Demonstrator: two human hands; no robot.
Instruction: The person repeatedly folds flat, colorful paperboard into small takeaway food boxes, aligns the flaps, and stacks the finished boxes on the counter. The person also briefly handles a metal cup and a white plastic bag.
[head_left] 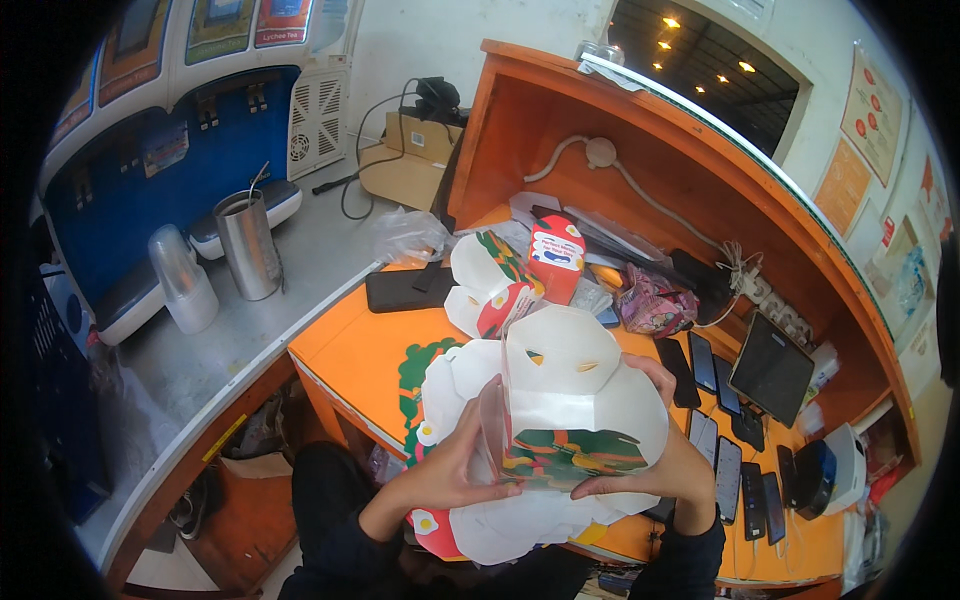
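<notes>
Both hands hold a paper takeaway box (575,455) with white inner flaps standing up and a green patterned side. My left hand (448,462) is closed on its left side, thumb along the lower edge. My right hand (672,455) grips the right side, with fingers behind the flap and the thumb at the front. Under the hands, unfolded flat box blanks (500,535) lie in a spread pile, white side mostly up. Just beyond stands another takeaway box (485,285) with open flaps, next to a small red carton (556,255).
Several phones (728,480) and a dark tablet (770,368) lie on the orange desk (335,340) at right. A black case (405,288) sits left of the boxes. On the grey counter stand a steel canister (248,250) and stacked plastic cups (183,285).
</notes>
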